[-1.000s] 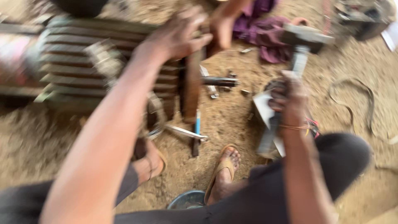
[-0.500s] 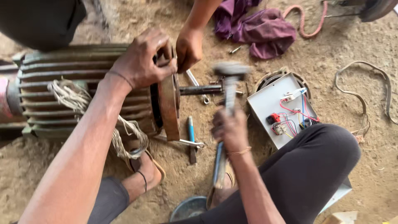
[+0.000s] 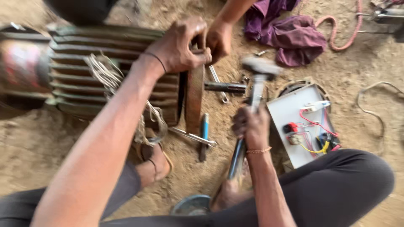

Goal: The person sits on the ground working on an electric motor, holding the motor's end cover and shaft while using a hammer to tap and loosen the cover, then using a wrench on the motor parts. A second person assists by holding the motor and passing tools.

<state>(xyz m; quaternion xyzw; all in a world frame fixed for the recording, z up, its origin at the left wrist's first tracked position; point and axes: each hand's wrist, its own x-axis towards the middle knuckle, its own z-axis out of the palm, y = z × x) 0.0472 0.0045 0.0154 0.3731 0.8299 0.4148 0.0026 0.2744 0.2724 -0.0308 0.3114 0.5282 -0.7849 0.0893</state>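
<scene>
A big ribbed electric motor (image 3: 97, 71) lies on its side on the sandy ground. My left hand (image 3: 181, 46) grips the top of its rusty end cover (image 3: 194, 101), from which the shaft (image 3: 225, 87) sticks out to the right. My right hand (image 3: 251, 126) is shut on the handle of a hammer (image 3: 252, 96), its head raised and blurred near the shaft's end. Another person's hand (image 3: 219, 38) holds the end cover from the far side.
A white box with coloured wires (image 3: 301, 124) lies right of the hammer. A spanner (image 3: 191, 136) and a blue-handled tool (image 3: 204, 134) rest below the end cover. Purple cloth (image 3: 290, 33) and a pink hose (image 3: 345, 31) lie beyond. A metal bowl (image 3: 191, 206) sits by my feet.
My right hand lifted the hammer from the ground at the right and brought it to the shaft's end. My left hand stays on the end cover.
</scene>
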